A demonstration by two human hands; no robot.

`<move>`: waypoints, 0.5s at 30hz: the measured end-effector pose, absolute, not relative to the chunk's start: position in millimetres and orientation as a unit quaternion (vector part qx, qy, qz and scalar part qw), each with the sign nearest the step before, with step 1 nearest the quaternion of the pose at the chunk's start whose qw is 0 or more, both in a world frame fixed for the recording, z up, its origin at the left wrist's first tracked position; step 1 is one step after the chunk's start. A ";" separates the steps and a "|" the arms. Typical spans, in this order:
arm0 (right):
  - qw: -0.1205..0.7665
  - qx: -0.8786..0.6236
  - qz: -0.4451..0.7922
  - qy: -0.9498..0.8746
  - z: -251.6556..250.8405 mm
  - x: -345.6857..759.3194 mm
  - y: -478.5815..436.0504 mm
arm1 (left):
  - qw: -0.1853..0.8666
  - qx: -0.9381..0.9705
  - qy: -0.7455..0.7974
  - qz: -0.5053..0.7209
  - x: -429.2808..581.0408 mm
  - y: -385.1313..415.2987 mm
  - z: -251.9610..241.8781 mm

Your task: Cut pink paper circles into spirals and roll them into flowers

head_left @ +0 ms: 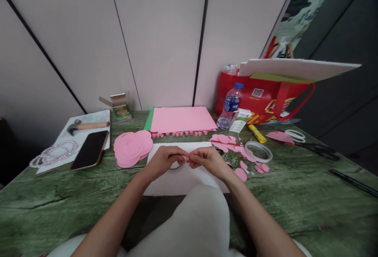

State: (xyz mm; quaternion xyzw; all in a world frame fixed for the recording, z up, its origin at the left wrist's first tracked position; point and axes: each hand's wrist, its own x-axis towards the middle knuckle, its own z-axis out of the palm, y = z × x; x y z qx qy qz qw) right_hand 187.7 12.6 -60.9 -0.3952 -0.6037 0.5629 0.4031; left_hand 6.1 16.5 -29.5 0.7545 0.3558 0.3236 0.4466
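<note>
My left hand (168, 161) and my right hand (206, 158) meet over a white board (183, 184). Between their fingertips is a small piece of pink paper (186, 158), pinched from both sides and mostly hidden by the fingers. Part of a white ring shape (175, 165) shows on the board under my left hand. Just beyond the board runs a row of small rolled pink paper pieces (178, 134). To the left of my left hand lies a stack of pink paper rounds (131, 149). Loose pink cut pieces (224, 141) are scattered to the right of my right hand.
Pink sheets (183, 119) lie at the back. On the left are a phone (90, 150), a hammer (91, 125), beads (56, 154) and a small box (122, 109). At right are a tape roll (260, 146), glue stick (256, 133), scissors (317, 149), bottle (230, 107) and red bag (260, 99).
</note>
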 end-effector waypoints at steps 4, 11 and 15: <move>0.395 -0.402 0.549 -0.617 -61.1 187.6 12.0 | 0.449 0.756 0.352 0.322 6.0 16.7 -30.5; 0.391 -0.407 0.538 -0.626 -58.5 186.3 10.4 | 0.453 0.755 0.350 0.321 5.6 17.2 -32.2; 0.391 -0.406 0.542 -0.623 -59.8 186.6 11.2 | 0.456 0.750 0.353 0.324 6.0 17.3 -32.1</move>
